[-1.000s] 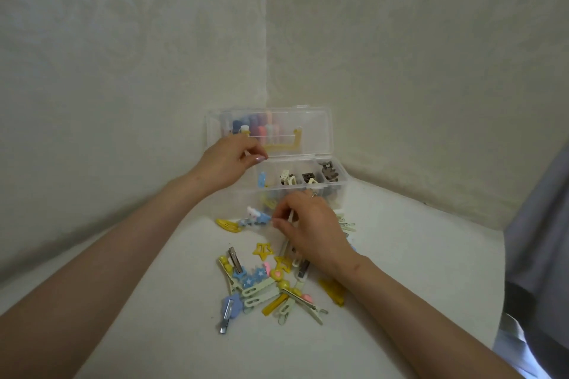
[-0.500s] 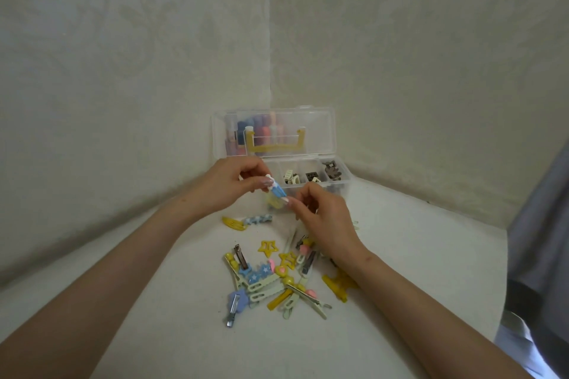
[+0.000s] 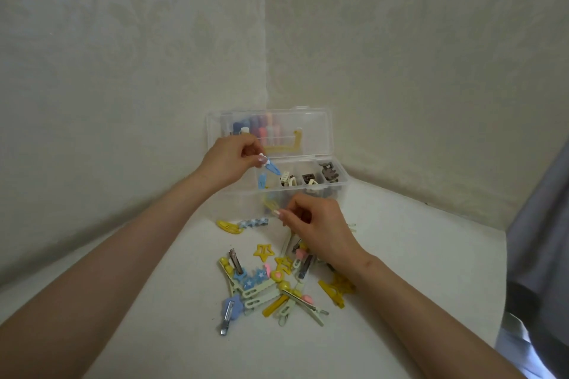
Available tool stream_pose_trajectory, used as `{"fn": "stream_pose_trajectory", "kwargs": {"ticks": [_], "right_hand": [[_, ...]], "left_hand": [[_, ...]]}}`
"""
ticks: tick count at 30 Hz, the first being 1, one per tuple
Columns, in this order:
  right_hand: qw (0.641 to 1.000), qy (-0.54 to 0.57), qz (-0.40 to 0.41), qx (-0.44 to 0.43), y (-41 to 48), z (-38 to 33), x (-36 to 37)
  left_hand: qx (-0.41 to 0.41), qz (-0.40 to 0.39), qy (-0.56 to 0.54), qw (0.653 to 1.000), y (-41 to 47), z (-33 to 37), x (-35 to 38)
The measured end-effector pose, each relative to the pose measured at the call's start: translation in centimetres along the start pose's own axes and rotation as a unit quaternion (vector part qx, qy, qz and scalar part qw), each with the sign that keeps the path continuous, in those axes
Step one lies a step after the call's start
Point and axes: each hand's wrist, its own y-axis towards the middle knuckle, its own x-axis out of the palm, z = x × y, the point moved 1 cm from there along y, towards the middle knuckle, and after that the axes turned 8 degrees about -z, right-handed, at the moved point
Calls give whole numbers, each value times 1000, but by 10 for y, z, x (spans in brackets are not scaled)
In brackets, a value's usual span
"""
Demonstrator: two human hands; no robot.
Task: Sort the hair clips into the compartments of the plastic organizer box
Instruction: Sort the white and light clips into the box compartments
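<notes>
Drop pending: the left hand point(image 3: 229, 163) pinches a blue clip point(image 3: 273, 167) above the organizer box point(image 3: 341, 194); long axis 10 to 4 o'clock, tip toward the leftmost compartment point(image 3: 246, 197) at 5 o'clock; the right hand point(image 3: 317, 224), fingers curled, contents indeterminate, hangs before the box; loose clips point(image 3: 261, 284) on the counter point(image 3: 415, 255) at 6 o'clock.

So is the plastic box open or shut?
Open: the clear lid of the box stands up at the back, and clips inside show from above.
</notes>
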Motion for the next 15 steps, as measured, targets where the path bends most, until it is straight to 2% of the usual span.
{"fn": "stream_pose_trajectory", "kwargs": {"ticks": [4, 10, 15], "right_hand": [[1000, -8, 1, -1, 1, 0, -1], [1000, -12, -7, -4, 1, -1, -2], [1000, -17, -14, -9, 1, -2, -1]], "left_hand": [[-11, -46, 34, 998, 12, -2, 1], [-25, -5, 35, 999, 20, -5, -10], [-9, -124, 138, 982, 20, -1, 8]]}}
